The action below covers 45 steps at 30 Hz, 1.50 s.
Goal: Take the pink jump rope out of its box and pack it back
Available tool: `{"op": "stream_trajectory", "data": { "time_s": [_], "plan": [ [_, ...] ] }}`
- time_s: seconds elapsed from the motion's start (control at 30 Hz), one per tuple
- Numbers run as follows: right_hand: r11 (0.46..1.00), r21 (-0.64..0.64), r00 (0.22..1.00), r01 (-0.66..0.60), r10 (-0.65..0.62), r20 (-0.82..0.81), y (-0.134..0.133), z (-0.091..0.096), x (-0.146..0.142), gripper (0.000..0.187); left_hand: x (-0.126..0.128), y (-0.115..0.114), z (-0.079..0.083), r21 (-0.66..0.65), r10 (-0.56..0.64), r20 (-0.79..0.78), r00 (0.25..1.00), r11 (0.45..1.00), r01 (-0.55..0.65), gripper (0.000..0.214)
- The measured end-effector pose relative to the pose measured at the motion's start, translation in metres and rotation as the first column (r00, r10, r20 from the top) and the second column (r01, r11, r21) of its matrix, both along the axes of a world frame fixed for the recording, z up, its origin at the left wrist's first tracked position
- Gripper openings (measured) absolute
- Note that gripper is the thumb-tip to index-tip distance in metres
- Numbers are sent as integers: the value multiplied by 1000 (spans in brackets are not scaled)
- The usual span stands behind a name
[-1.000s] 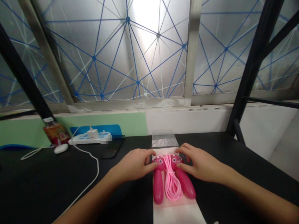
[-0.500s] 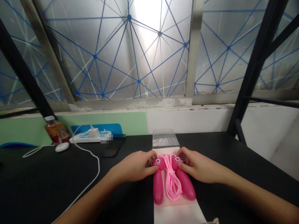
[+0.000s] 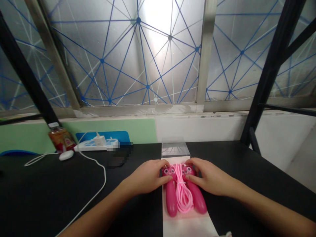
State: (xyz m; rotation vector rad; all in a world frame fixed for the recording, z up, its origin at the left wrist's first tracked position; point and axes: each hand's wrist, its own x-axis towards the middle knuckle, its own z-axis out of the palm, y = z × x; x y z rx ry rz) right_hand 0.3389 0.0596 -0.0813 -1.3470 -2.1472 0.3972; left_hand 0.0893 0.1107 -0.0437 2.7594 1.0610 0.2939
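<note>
A pink skipping rope (image 3: 183,194) lies coiled between its two magenta handles on a white strip (image 3: 187,227) on the black table (image 3: 49,197). My left hand (image 3: 145,179) presses thumb and fingers against the top of the left handle (image 3: 171,194). My right hand (image 3: 209,179) does the same at the top of the right handle (image 3: 197,196). Both hands curl round the cartoon-faced handle heads. A clear plastic box (image 3: 174,148) stands just beyond the handles.
At the back left are a bottle with an orange label (image 3: 60,138), a white power strip with a charger (image 3: 97,144), a white cable (image 3: 98,184), a small white oval object (image 3: 66,155) and a dark phone (image 3: 118,161). Black frame posts (image 3: 266,75) rise at both sides before patterned windows.
The two handles have been pushed closer together, squeezing the coiled rope between them. Both hands have shifted slightly inward with them.
</note>
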Motion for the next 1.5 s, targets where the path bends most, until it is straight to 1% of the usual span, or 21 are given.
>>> {"op": "stream_trajectory", "data": {
  "time_s": [0.07,0.13,0.2,0.23,0.27,0.37,0.47,0.53,0.57,0.67,0.73,0.8,0.87,0.97,1.07,1.2,1.33,1.4,1.5],
  "plan": [
    [1000,15,998,9,-10,58,-1,0,0,27,-1,0,1,-1,-7,-11,1000,1000,7,34],
    [997,62,985,40,-50,167,-5,3,-3,31,-4,0,4,-10,-24,-18,1000,1000,24,34],
    [991,119,949,64,-97,300,-11,7,-8,32,-7,0,6,-26,-50,-21,999,998,49,33],
    [988,143,928,55,-103,358,-15,10,-11,32,-9,1,6,-30,-62,-20,998,998,61,32],
    [987,160,910,26,-90,405,-19,13,-16,32,-9,1,6,-28,-72,-18,997,997,72,32],
    [974,185,868,-131,23,495,-32,17,-28,38,-8,5,3,12,-96,-3,995,995,96,31],
    [945,189,831,-267,127,541,-39,12,-34,51,-2,7,-1,48,-102,-4,995,994,102,30],
    [929,178,810,-325,176,560,-40,6,-35,58,3,6,-2,62,-94,-11,995,994,95,30],
    [926,172,803,-337,186,567,-40,4,-35,58,4,5,-1,71,-92,-13,996,993,92,31],
    [933,169,801,-319,169,575,-39,0,-34,51,8,5,0,102,-100,3,995,990,99,30],
    [939,166,807,-301,158,569,-39,1,-34,47,8,10,-1,142,-86,65,994,987,76,26],
    [943,161,811,-292,155,565,-38,3,-34,46,6,18,-5,186,-53,155,987,982,24,25],
    [943,161,812,-290,153,564,-36,4,-33,47,2,29,-11,194,-40,198,979,981,1,31],
    [947,165,812,-275,138,567,-30,3,-31,47,-3,43,-21,119,-43,157,987,993,24,40],
    [944,174,813,-281,138,566,-25,-1,-29,46,-5,50,-26,60,-41,159,986,998,32,35],
    [931,171,809,-322,176,561,-28,-2,-30,48,1,52,-25,26,-23,237,971,1000,17,21],
    [929,140,822,-342,224,523,-37,3,-32,57,4,54,-24,-76,19,318,948,997,6,14],
    [934,136,828,-330,217,516,-40,5,-33,54,4,54,-23,-127,37,353,935,992,8,13],
    [948,158,833,-278,156,531,-37,4,-34,47,3,47,-22,-173,30,379,925,984,39,12]
  ]
}}
